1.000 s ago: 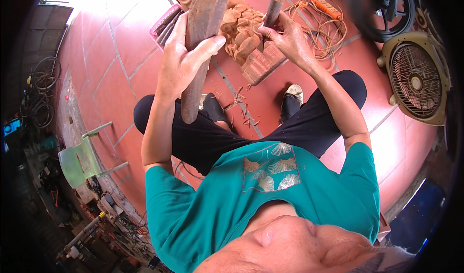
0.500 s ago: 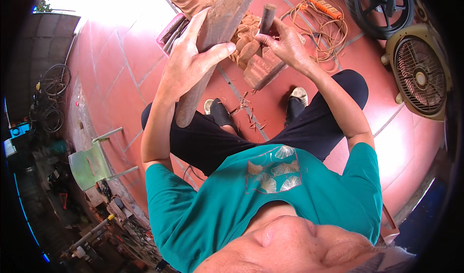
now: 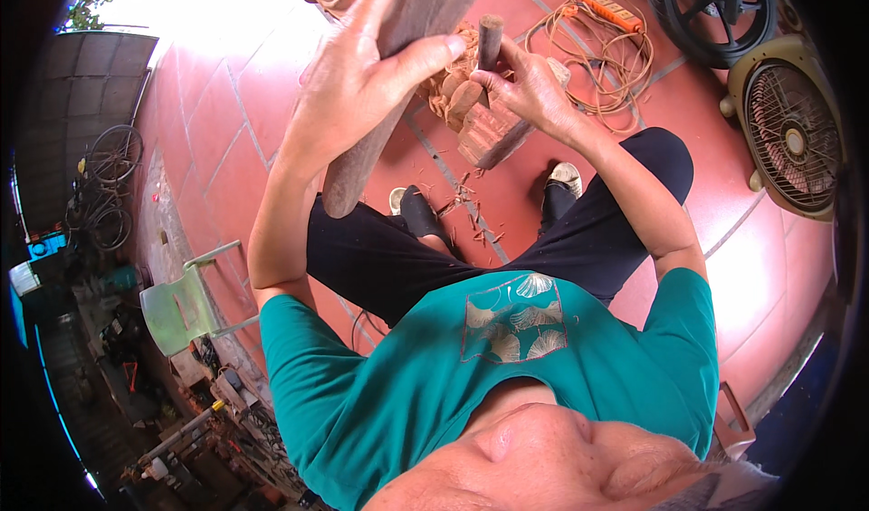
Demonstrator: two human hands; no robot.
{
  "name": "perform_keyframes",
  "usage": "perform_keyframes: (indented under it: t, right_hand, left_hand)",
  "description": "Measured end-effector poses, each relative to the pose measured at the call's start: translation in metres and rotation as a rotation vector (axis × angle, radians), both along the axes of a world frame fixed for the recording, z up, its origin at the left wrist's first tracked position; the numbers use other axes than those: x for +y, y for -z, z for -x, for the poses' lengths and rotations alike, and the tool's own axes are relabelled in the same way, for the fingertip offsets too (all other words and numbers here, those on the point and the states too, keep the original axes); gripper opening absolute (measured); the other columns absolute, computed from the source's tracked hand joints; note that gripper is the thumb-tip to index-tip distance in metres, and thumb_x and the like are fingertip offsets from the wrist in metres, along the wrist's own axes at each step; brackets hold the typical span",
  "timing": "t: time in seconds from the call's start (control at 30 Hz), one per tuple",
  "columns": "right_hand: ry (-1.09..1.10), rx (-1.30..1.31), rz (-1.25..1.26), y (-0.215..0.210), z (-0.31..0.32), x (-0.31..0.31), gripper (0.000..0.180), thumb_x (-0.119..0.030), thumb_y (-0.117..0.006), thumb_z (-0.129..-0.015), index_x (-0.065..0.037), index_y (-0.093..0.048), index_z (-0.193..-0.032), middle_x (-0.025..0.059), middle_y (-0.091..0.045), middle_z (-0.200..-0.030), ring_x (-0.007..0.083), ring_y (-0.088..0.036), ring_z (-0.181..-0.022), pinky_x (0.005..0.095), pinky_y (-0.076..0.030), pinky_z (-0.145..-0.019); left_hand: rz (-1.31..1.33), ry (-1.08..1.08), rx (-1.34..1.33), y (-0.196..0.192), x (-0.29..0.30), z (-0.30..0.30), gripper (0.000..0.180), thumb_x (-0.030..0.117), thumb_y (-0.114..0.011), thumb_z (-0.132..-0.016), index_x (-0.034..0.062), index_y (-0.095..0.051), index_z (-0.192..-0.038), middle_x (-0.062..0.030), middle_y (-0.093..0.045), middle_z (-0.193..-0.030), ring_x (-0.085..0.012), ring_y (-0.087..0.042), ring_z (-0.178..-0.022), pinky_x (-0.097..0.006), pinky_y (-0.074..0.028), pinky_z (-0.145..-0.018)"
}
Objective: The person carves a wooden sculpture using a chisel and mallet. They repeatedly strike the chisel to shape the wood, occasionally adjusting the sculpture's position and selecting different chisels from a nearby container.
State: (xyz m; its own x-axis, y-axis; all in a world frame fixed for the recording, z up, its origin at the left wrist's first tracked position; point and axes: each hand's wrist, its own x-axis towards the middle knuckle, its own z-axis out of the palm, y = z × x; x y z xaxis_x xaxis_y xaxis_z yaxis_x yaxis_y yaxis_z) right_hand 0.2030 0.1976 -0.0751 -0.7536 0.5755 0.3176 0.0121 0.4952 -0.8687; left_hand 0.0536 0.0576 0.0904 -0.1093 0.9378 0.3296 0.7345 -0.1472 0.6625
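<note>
My left hand (image 3: 362, 85) is shut around a long, thick wooden club (image 3: 353, 171), held up close to the camera and slanting down to the left. My right hand (image 3: 529, 90) grips a chisel by its round wooden handle (image 3: 490, 36), standing it upright. The chisel's tip is hidden behind my fingers. Below it on the red tiled floor lies a carved reddish wood block (image 3: 489, 140), between my feet. My legs in black trousers frame it.
Wood chips (image 3: 466, 212) lie scattered on the tiles. An orange power strip (image 3: 615, 9) with a coiled cord (image 3: 625, 72) lies far right, beside a black wheel (image 3: 715, 13) and a beige fan (image 3: 792, 135). A green plastic chair (image 3: 176, 307) and bicycles (image 3: 104, 185) stand at the left.
My left hand has lifted the wooden club closer to the camera, above the chisel handle. My right hand has stayed on the chisel at the block.
</note>
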Motion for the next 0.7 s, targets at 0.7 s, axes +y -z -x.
perform_keyframes:
  t: [0.7]
  right_hand:
    - [-0.001, 0.04, -0.035, 0.013, 0.004, 0.003, 0.031, -0.021, -0.075, -0.09, 0.002, -0.061, -0.106, 0.0199, -0.068, -0.093, 0.0371, -0.069, -0.085, 0.0444, -0.054, -0.075]
  left_hand:
    - [0.363, 0.058, -0.033, 0.019, -0.001, 0.012, 0.075, 0.024, -0.072, -0.091, 0.0064, -0.04, -0.156, -0.0218, -0.063, -0.135, -0.0286, -0.059, -0.127, -0.038, -0.043, -0.11]
